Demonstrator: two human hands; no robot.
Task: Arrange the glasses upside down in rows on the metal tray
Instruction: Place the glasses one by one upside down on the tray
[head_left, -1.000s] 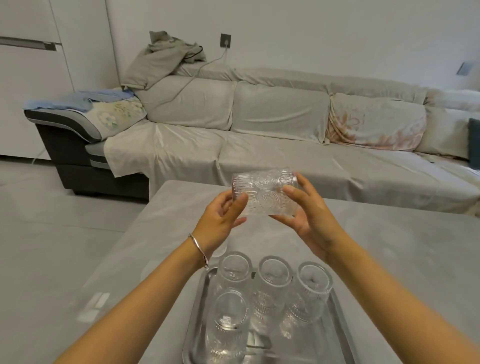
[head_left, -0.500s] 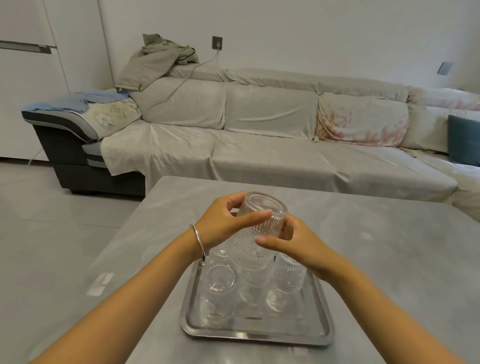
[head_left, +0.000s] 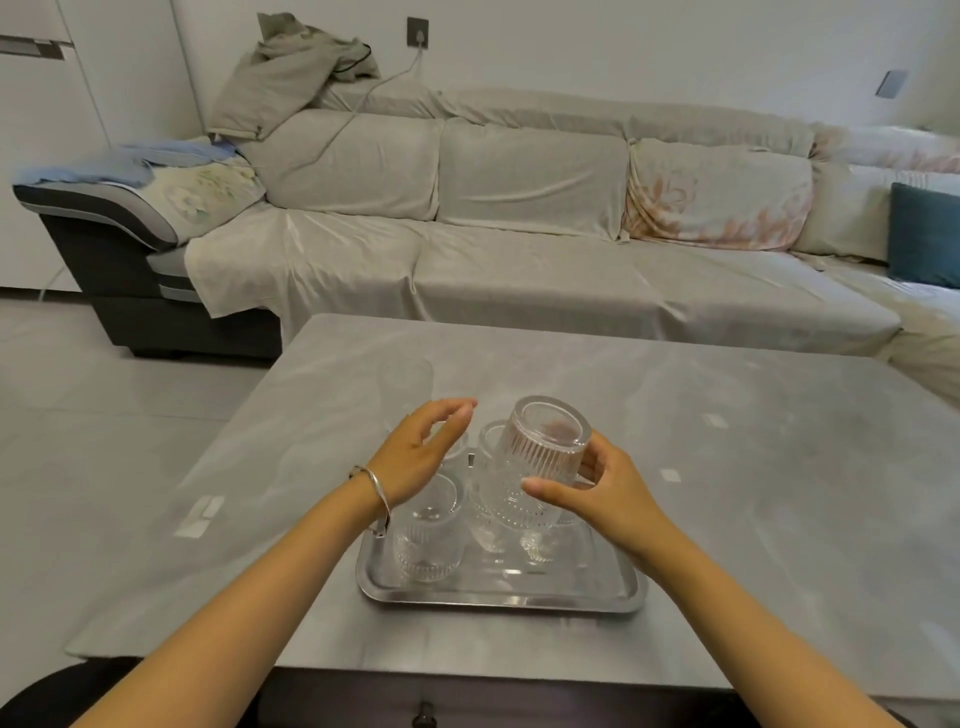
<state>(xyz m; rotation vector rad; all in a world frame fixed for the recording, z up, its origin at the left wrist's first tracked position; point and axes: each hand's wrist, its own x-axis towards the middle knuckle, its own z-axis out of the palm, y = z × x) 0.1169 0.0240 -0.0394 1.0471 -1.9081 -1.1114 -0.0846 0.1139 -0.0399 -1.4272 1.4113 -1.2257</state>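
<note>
A metal tray (head_left: 498, 597) lies on the grey table (head_left: 727, 467) with several patterned clear glasses standing upside down on it. One of them, the front-left glass (head_left: 428, 540), is nearest me. My right hand (head_left: 597, 493) grips another ribbed glass (head_left: 540, 462), base up and tilted, just above the tray's middle. My left hand (head_left: 421, 452) hovers open beside it, over the tray's back left, holding nothing. One more clear glass (head_left: 405, 384) stands on the table beyond the tray.
A long sofa (head_left: 519, 234) draped in beige cloth runs behind the table, with a teal cushion (head_left: 924, 241) at the right. The table's near edge is close to my body. Tiled floor lies to the left.
The glass was turned from sideways to base up and lowered toward the tray. My left hand has let go of it and drawn away to the left; only my right hand holds it now.
</note>
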